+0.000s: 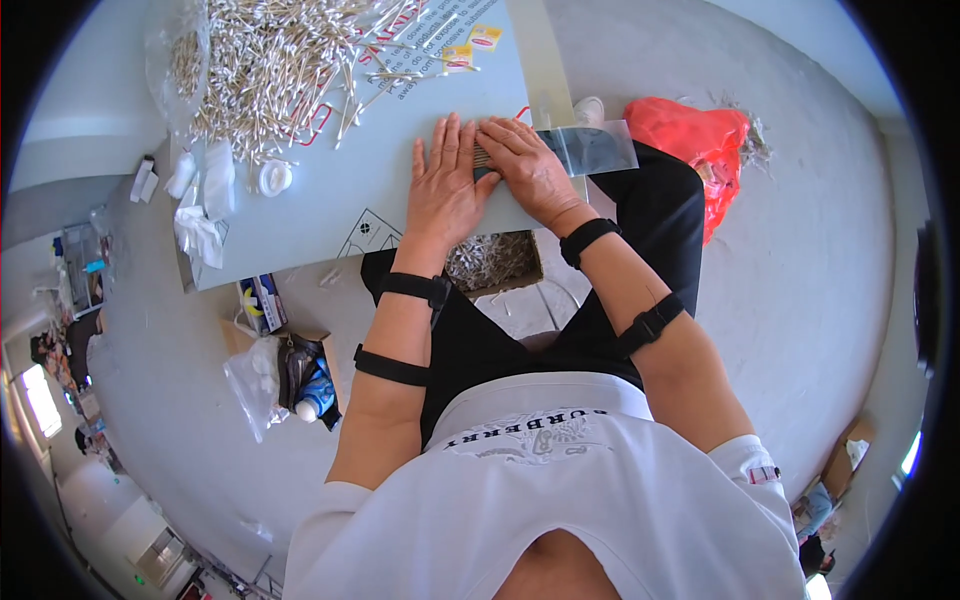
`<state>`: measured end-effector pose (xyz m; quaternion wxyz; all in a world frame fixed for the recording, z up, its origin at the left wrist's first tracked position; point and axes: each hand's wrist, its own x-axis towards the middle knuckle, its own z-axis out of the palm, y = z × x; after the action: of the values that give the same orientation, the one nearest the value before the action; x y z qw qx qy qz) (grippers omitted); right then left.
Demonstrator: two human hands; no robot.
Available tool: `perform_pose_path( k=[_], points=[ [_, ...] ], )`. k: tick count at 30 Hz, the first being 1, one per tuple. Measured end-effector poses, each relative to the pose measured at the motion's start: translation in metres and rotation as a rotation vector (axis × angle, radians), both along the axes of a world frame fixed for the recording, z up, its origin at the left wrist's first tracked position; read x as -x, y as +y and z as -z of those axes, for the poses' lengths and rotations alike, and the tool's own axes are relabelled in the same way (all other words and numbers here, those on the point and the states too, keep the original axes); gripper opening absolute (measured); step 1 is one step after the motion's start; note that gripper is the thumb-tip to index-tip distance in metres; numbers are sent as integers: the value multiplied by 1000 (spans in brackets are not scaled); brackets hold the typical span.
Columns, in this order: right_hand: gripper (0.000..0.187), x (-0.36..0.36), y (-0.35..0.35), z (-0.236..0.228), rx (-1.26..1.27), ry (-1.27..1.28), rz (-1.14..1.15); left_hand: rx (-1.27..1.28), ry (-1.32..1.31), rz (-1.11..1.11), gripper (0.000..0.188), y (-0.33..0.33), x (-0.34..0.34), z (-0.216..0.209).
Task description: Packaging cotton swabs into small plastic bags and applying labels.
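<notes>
My left hand lies on the table with its fingers stretched out, beside a row of thin, pale sticks that look like cotton swabs. My right hand rests nearly flat over these sticks and over the near end of a clear plastic pouch. The pouch extends past the table's right edge. Both hands meet at the sticks, and most of the row is hidden beneath them. A large heap of loose cotton swabs spreads over the far left of the table, partly in a clear bag.
Two small yellow packets lie on the grey table. A white roll and white wrappings sit at its left. Below stands an open carton of swabs. A red plastic bag is on the floor at right.
</notes>
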<state>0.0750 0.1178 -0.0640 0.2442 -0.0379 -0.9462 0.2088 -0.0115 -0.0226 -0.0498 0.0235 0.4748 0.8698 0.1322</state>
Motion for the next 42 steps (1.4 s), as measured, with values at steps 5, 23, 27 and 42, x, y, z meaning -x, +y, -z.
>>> perform_pose_path(
  k=[5, 23, 27, 42],
  points=[
    [10, -28, 18, -33, 312, 31, 395, 26, 1, -20, 72, -5, -4, 3],
    [15, -21, 50, -47, 86, -565, 407, -71, -30, -159, 82, 48, -56, 12],
    [18, -26, 60, -37, 331, -494, 417, -93, -36, -122, 82, 53, -65, 11],
    [16, -36, 52, -35, 270, -304, 485, -134, -134, 20, 74, 66, -73, 7]
  ],
)
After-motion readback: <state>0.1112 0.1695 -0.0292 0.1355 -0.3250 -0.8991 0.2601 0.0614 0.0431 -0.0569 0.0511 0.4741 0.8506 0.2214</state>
